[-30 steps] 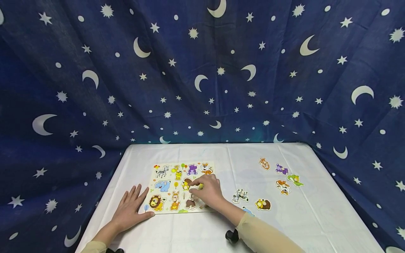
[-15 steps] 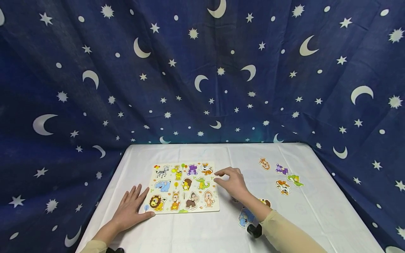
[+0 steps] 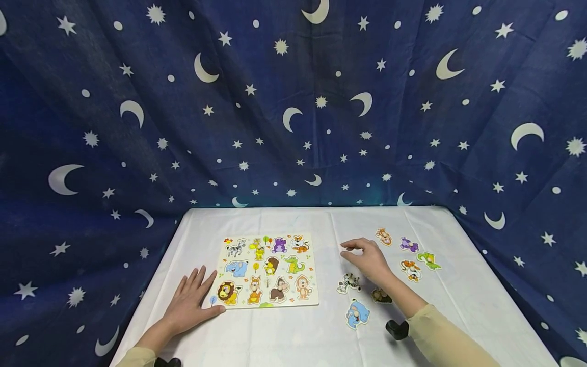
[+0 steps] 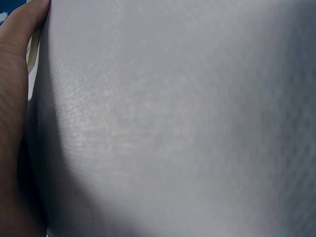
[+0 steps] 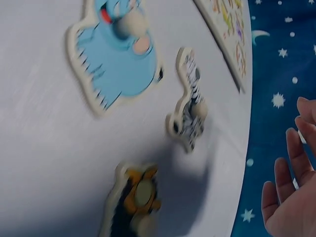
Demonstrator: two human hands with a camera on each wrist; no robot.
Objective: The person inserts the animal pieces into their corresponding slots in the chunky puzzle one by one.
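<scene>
A puzzle board (image 3: pixel 292 283) printed with cartoon animals lies on the left part of the table. My left hand (image 3: pixel 190 300) rests palm down at its left edge, fingers spread and thumb at the near corner. Right of the board my right hand (image 3: pixel 367 257) hovers above the table, fingers loosely bent, with nothing between thumb and fingertips. Below it lie a zebra piece (image 3: pixel 349 283), a blue elephant piece (image 3: pixel 357 313) and a hedgehog piece (image 3: pixel 381 295), partly hidden by the forearm. In the right wrist view, round knobs stick up from these pieces.
Farther right lie a monkey piece (image 3: pixel 383 236), a purple hippo piece (image 3: pixel 409 244), a green crocodile piece (image 3: pixel 429 260) and a tiger piece (image 3: pixel 411 270). A white cloth covers the table (image 3: pixel 293 336). A dark blue star-patterned curtain (image 3: pixel 257 127) hangs behind it.
My right hand has left the right half of the board and moved right, above the loose pieces. The crocodile, monkey and gorilla pictures on the board are uncovered. My left hand has stayed still.
</scene>
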